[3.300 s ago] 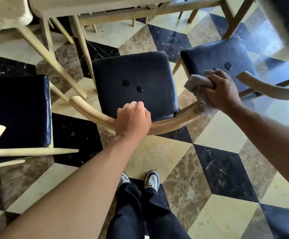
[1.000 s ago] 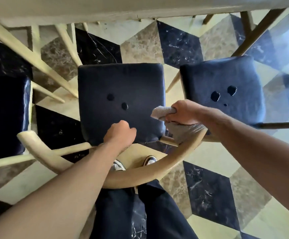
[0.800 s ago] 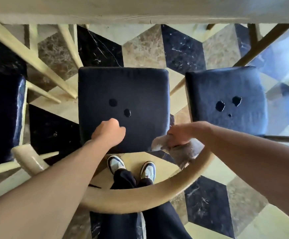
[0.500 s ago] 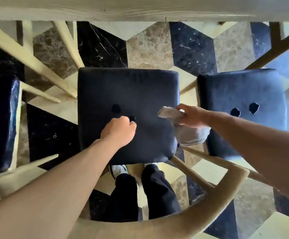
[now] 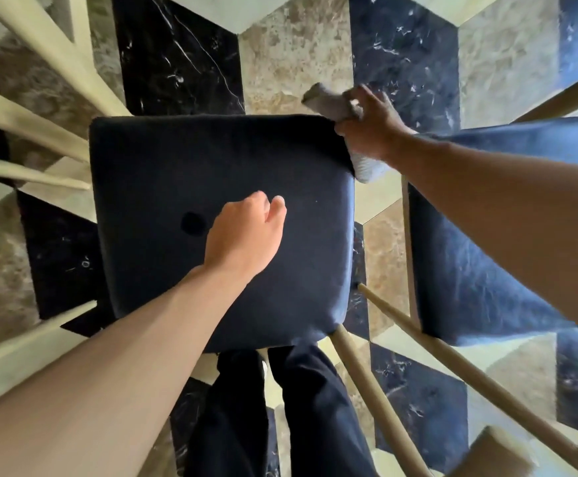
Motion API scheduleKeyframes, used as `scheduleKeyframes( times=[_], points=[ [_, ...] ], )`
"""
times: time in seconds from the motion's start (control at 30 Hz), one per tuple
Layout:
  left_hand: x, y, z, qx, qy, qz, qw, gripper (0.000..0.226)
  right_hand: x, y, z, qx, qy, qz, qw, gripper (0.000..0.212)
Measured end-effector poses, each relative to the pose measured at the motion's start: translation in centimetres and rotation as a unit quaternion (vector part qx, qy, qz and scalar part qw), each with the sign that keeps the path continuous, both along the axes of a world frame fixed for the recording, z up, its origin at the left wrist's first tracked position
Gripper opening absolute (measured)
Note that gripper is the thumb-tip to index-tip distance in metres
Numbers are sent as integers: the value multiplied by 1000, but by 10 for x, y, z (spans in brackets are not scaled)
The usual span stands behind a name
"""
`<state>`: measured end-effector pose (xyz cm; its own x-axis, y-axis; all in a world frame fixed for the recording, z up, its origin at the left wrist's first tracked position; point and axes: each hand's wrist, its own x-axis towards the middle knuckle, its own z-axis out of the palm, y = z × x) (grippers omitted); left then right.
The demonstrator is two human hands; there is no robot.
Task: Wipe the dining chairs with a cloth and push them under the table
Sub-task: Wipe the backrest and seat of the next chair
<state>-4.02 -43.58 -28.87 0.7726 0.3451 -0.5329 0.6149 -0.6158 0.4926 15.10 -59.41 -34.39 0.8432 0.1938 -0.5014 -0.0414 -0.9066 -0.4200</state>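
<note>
The middle dining chair's dark padded seat [image 5: 163,166] fills the view from above. My right hand [image 5: 373,132] grips a grey cloth [image 5: 329,99] at the seat's far right corner, and part of the cloth hangs past the seat's right edge. My left hand [image 5: 246,232] lies on the middle of the seat with its fingers curled under, holding nothing, beside a dark button dimple [image 5: 193,223]. The chair's wooden spindles [image 5: 377,390] run down to its back rail [image 5: 487,452] at the lower right.
A second dark-seated chair [image 5: 470,270] stands close on the right. Pale wooden legs and rails [image 5: 39,63] cross the left side. My legs in dark trousers [image 5: 280,407] stand behind the seat on the marble tile floor [image 5: 298,56].
My right hand has carried the cloth from the seat's right side up to its far right corner. The view has dropped closer over the seat. My left hand stays on the cushion.
</note>
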Motion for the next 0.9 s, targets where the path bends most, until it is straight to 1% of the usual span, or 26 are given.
scheduleKeyframes(
  times=[0.07,0.13,0.23,0.3,0.4,0.5,0.57,0.63,0.7,0.73,0.8,0.9],
  points=[
    [4,-2,-3,0,-7,-3,1000,47,-15,6,-5,-10,-13,37,999,50],
    [5,-3,-5,-1,-6,-5,1000,48,-31,4,-4,-19,-35,51,998,48],
    [2,-4,-6,-3,13,-15,1000,48,-59,-8,-5,-31,-61,92,993,49],
    [-2,-6,-6,0,38,-29,999,47,-85,-19,-7,-38,-52,117,991,50],
    [-11,-9,-5,-24,76,-35,996,45,-137,-36,-4,-46,3,169,985,54],
    [-24,-10,-6,-37,97,-47,993,45,-181,-50,2,-53,4,285,957,64],
    [-35,-9,-6,-41,104,-53,992,44,-200,-65,4,-20,-15,354,935,68],
    [-44,-8,-7,-41,106,-57,992,43,-216,-77,5,-13,10,415,910,67],
    [-52,-5,-7,-42,109,-56,992,42,-232,-84,4,-29,78,442,893,60],
    [-55,-4,-7,-43,111,-55,991,42,-239,-85,2,-32,92,442,891,56],
    [-59,0,-6,-42,115,-56,991,41,-244,-87,-3,-31,86,439,894,50],
    [-61,5,-4,-40,113,-57,991,40,-233,-88,-7,-23,59,487,871,52]
  ],
)
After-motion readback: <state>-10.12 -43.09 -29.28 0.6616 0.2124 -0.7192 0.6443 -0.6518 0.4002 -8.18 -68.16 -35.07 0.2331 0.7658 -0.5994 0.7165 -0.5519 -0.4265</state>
